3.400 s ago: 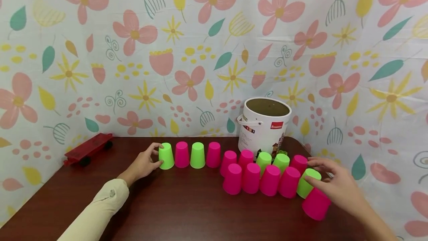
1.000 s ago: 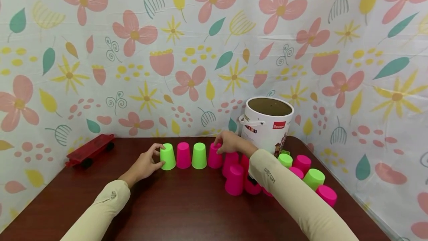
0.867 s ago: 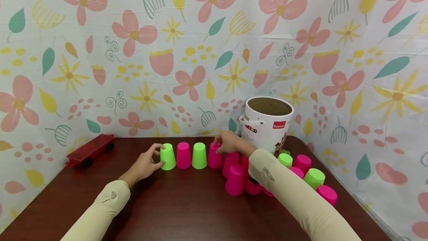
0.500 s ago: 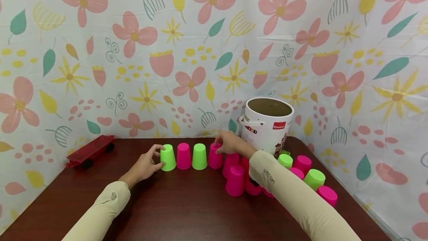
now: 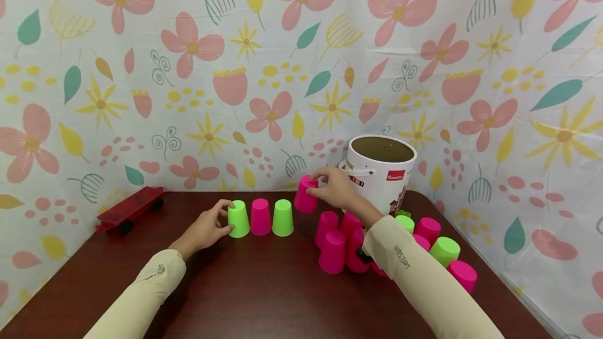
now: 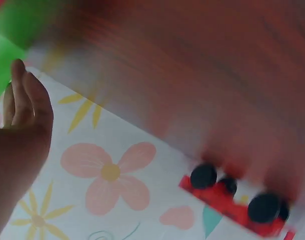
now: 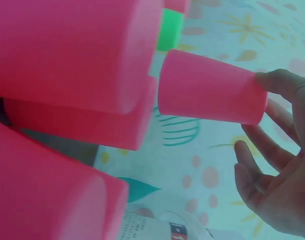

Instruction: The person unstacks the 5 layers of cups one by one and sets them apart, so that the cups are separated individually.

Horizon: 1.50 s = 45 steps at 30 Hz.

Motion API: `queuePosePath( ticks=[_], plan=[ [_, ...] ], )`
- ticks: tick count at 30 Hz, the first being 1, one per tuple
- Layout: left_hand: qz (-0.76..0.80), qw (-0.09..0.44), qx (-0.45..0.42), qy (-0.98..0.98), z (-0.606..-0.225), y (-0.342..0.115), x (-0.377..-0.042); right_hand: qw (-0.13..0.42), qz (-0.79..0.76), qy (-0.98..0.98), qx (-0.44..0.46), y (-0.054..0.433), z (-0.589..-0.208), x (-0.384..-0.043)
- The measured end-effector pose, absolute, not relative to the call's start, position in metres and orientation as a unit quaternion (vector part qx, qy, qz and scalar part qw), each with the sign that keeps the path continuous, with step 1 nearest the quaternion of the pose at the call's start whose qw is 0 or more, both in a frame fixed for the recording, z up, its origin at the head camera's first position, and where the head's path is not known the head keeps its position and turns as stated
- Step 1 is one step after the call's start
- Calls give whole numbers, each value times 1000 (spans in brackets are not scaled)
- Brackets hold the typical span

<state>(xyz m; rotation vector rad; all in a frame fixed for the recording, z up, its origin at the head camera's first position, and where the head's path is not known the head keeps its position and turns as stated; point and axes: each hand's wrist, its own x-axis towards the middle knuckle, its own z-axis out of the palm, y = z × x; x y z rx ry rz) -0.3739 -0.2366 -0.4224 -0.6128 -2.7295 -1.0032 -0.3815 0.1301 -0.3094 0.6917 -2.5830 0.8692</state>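
Note:
A pink plastic cup, upside down, is raised off the table, tilted a little. My right hand pinches it near its closed end, thumb on one side and fingers on the other, as the right wrist view shows with the same cup. To its left, three upturned cups stand in a row: a green cup, a pink one and a green end cup. My left hand holds that end cup from the left, thumb at its lower side and a finger by its top.
Several upturned pink cups stand close together at the right, partly hidden by my right sleeve, with green cups among them. Behind is a white bucket with a handle. A red toy skateboard lies at the back left, near the patterned cloth.
My right hand came over from the right-hand cups to the row's fourth cup, a pink one, and has lifted it straight up in the last half second. My left hand has stayed put.

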Motion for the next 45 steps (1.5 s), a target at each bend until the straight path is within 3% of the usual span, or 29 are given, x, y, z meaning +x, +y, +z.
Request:
queuePosePath(
  ticks=[9, 15, 29, 35, 45],
  plan=[
    [-167, 145, -186, -957, -405, -222, -369, 299, 406, -831, 234, 166, -301, -346],
    [-152, 145, -172, -962, -386, -210, -364, 355, 427, -806, 205, 182, -300, -310],
    [-137, 119, -139, -974, -363, -213, -365, 349, 390, -842, 128, 238, -308, -215],
    [-120, 122, -123, -977, -360, -214, -362, 304, 370, -871, 114, 260, -318, -201],
    [-131, 68, -106, -983, -360, -204, -364, 268, 348, -891, 113, 283, -334, -184]
  ],
)
